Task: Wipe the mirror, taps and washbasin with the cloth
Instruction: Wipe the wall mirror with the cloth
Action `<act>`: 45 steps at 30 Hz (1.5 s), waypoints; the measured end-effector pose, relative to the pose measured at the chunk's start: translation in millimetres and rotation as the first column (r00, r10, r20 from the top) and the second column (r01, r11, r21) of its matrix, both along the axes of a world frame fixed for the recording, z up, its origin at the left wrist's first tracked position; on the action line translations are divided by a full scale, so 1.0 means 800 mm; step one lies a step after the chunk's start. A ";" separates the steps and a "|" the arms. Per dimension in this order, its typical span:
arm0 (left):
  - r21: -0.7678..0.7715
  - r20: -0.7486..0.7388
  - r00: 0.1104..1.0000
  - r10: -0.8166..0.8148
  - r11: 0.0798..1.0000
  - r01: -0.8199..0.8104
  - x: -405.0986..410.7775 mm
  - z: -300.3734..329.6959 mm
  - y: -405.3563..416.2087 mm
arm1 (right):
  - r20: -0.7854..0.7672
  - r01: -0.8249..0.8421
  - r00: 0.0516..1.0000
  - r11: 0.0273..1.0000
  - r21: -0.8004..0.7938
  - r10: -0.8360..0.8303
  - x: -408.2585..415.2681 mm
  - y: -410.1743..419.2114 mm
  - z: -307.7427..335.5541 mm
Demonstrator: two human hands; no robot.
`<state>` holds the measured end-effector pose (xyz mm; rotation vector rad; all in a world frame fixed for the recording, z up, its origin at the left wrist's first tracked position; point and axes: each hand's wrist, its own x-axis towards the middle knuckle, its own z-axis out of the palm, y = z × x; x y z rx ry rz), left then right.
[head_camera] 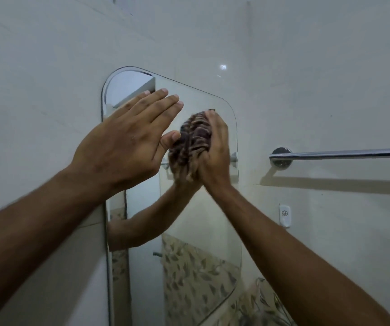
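Note:
A tall frameless mirror (203, 220) with rounded corners hangs on the pale tiled wall. My right hand (215, 149) presses a bunched brown striped cloth (192, 140) against the glass in the mirror's upper half. My left hand (128, 140) lies flat with fingers together over the mirror's upper left edge, just left of the cloth. Both forearms reach up from the bottom of the view. The mirror reflects my arm and the cloth. Taps and washbasin are out of view.
A chrome towel rail (339, 154) runs along the wall to the right of the mirror. Below it a small white hook plate (285, 214) is stuck to the tiles. Leaf-patterned tiles (259, 307) show at the bottom.

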<state>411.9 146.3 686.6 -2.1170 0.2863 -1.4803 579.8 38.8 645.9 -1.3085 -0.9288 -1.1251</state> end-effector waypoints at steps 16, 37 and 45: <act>-0.110 0.042 0.995 -0.091 0.989 0.095 -0.005 -0.003 -0.004 | 0.310 -0.111 0.936 0.975 -0.195 0.168 -0.069 0.030 -0.031; -0.343 0.238 0.935 -0.264 0.877 0.335 -0.035 -0.038 -0.007 | 0.520 -0.052 0.848 0.991 -0.119 0.107 -0.092 0.045 0.019; -0.396 0.299 0.924 -0.239 0.850 0.348 -0.038 -0.049 0.000 | 0.470 -0.088 0.872 0.988 -0.127 0.138 -0.117 0.057 0.003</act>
